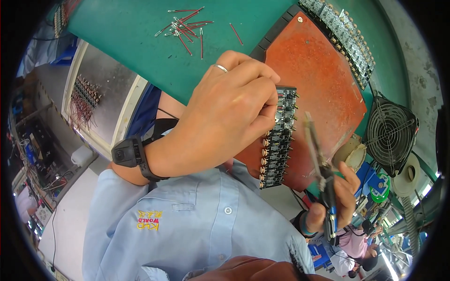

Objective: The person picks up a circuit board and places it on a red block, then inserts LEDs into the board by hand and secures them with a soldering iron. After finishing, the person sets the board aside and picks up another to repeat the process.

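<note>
My left hand [236, 96] is closed, its curled fingers at the upper part of a strip of black circuit boards [277, 157]. What its fingertips pinch, if anything, is hidden behind them. The strip has gold pins along its right edge and round coppery parts along its left, and my hand covers part of it. In my right hand [337, 201], a soldering iron [326, 187] with a black and blue handle points up and slightly left. Its tip is apart from the boards, over a reddish-brown board [323, 70].
Short red and black wires [187, 30] lie scattered on the green table mat [126, 37]. Another circuit-board strip [344, 37] stands at the far right. A black fan with a wire guard [391, 133] and a green reel [379, 187] sit at the right. A pale-framed tray [129, 110] holds wired parts at the left.
</note>
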The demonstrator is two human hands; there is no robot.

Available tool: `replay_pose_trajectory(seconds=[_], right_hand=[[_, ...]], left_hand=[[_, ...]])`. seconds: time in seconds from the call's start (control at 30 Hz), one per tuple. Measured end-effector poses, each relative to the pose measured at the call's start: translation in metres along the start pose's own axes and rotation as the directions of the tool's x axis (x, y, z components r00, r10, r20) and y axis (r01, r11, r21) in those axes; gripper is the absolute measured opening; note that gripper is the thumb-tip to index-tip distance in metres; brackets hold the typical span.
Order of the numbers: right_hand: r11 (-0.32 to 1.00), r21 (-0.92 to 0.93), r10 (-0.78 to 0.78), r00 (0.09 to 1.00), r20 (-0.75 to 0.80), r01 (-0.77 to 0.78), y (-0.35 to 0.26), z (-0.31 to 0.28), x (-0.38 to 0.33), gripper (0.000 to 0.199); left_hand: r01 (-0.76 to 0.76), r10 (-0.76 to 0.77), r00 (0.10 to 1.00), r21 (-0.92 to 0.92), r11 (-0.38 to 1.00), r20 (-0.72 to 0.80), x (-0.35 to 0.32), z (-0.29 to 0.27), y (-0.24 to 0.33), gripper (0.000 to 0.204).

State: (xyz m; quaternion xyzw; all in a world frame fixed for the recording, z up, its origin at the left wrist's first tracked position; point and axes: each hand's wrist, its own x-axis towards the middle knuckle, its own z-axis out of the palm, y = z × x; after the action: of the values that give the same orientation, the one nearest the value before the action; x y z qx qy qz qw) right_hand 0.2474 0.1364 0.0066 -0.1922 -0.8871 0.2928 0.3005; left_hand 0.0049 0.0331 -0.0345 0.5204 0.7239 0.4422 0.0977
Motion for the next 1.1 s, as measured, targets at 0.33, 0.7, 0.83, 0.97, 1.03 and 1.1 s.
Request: replay_pose_trajectory(seconds=[0.33, 0.7, 0.83, 0.97, 1.03, 1.1], right_hand=[[0.914, 0.317, 0.377, 0.814, -0.442, -0.252, 0.034, -0.034, -0.09, 0.046], [0.909, 0.242, 0.417, 0.722, -0.551, -0.34, 0.039, -0.036, -0.106, 0.046], [0.981, 0.091, 0.192, 0.865, -0.464, -0.17, 0.019, -0.019, -0.054, 0.042], [0.986, 0.163, -0.037, 0.998, 0.054, 0.028, 0.005, -0.005, -0.006, 0.044], [0.986, 0.164, -0.026, 0.997, 0.07, 0.014, 0.001, 0.004, 0.002, 0.044], [0.986, 0.166, -0.02, 0.997, 0.08, 0.006, 0.0, 0.008, 0.006, 0.044]], left_hand=[[0.009, -0.009, 1.0, -0.004, 1.0, 0.003, -0.001, 0.0, 0.001, 0.012], [0.015, -0.014, 1.0, -0.019, 1.0, 0.024, -0.001, -0.002, 0.001, 0.012], [0.022, -0.022, 1.0, -0.022, 1.0, 0.006, -0.003, -0.001, 0.001, 0.012], [0.04, -0.04, 0.999, -0.023, 0.999, 0.005, -0.002, -0.001, 0.0, 0.013], [0.012, -0.012, 1.0, -0.017, 1.0, -0.001, 0.0, 0.0, 0.0, 0.013], [0.002, -0.002, 1.0, -0.013, 1.0, -0.004, 0.0, 0.0, 0.0, 0.013]])
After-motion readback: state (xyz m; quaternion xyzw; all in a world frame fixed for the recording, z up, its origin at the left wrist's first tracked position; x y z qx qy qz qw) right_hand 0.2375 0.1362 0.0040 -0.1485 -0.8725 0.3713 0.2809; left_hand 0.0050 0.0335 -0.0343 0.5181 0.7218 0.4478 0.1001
